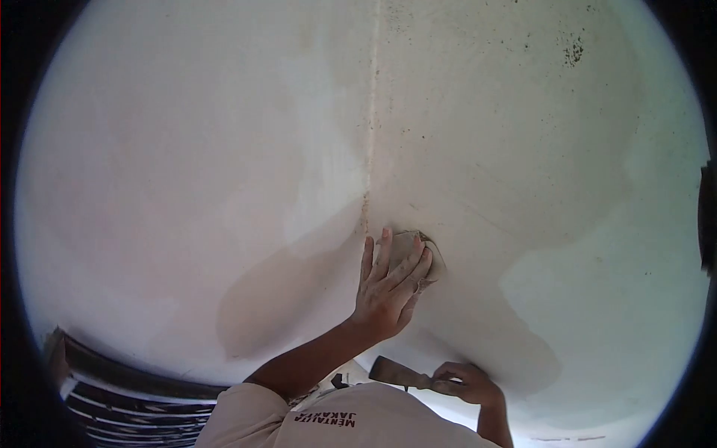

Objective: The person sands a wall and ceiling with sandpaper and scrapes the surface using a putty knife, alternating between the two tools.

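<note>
My left hand (388, 291) lies nearly flat against the wall, close to the corner line, with its fingers spread. Under those fingers it holds a crumpled grey-brown sheet that looks like sandpaper (404, 249) against the plaster. The sheet's torn edges stick out at the right; the rest is hidden by the hand. Lower right, my right hand (469, 383) is wrapped around the handle of a putty knife (393, 372). The knife's wide blade points left, in front of my shirt and apart from the wall.
Two pale wall faces (187, 149) meet at a vertical corner line (373, 97) with brownish marks. Dark specks (573, 51) spot the right face. A dark slatted frame (134, 407) stands at lower left, and a dark edge (706, 216) shows at far right.
</note>
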A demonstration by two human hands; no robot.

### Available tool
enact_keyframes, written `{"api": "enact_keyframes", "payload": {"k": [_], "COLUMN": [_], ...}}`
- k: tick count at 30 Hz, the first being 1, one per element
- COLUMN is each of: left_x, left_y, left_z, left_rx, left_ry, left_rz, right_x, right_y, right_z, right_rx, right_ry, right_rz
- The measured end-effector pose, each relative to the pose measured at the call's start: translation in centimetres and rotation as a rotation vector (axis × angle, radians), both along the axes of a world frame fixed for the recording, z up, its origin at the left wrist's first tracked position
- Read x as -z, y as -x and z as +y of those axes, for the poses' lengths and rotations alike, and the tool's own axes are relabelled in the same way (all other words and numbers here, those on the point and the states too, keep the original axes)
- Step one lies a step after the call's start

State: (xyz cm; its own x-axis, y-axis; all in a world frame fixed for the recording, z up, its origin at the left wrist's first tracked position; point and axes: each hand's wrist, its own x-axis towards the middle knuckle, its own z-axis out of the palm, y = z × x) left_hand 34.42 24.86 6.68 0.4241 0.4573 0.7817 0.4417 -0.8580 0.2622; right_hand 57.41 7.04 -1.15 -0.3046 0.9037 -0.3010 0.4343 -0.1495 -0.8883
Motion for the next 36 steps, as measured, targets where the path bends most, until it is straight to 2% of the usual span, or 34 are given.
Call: {"api": "enact_keyframes", "payload": {"k": [4,7,10,15,18,20,22,24,27,30,31,34,35,36], "left_x": [-0.2,0.4,0.5,-2.9,-1.7,0.6,2.5,4.3,4.0,3.1,2.3,-2.7,-1.7,-0.7], "left_y": [0.4,-0.1,-1.3,-1.0,-1.0,-1.2,-1.7,-2.3,-2.5,-2.1,-3.5,-3.5,-2.9,-3.6], "left_z": [0.2,0.1,0.3,1.5,2.1,2.5,2.3,2.1,-0.1,-3.0,-4.8,-7.7,-7.8,-8.6], "left_rx": [0.05,0.17,0.169,0.148,0.201,0.257,0.284,0.252,0.307,0.682,0.791,1.305,1.302,1.391], "left_ry": [0.021,0.089,0.066,-0.002,-0.016,0.037,-0.076,-0.045,0.022,0.019,0.017,0.242,0.634,0.766], "left_rz": [-0.007,-0.144,-0.214,-0.225,-0.292,-0.243,-0.274,-0.277,-0.305,-0.334,-0.574,-0.434,-0.197,-0.148], "right_x": [-1.6,-3.1,-4.6,-5.8,-5.8,-4.6,-5.5,-4.8,-4.4,-3.1,-3.3,-3.5,-3.3,-3.0], "right_y": [-0.4,-0.2,0.0,0.4,0.4,0.1,1.5,2.2,4.1,5.6,6.2,7.4,7.7,7.6], "right_z": [-2.4,-3.3,-4.4,-6.7,-8.7,-9.5,-9.9,-9.5,-9.7,-9.6,-9.9,-9.2,-9.4,-9.7], "right_rx": [0.085,0.167,0.213,0.346,0.454,0.609,0.751,0.819,0.846,0.868,0.884,0.951,0.989,0.994], "right_ry": [-0.027,-0.053,-0.103,-0.305,-0.507,-0.612,-0.633,-0.681,-0.672,-0.799,-0.805,-0.929,-0.937,-0.946], "right_rz": [0.119,0.153,0.285,0.652,0.517,0.238,0.171,0.289,0.588,0.611,0.608,0.616,0.605,0.594]}}
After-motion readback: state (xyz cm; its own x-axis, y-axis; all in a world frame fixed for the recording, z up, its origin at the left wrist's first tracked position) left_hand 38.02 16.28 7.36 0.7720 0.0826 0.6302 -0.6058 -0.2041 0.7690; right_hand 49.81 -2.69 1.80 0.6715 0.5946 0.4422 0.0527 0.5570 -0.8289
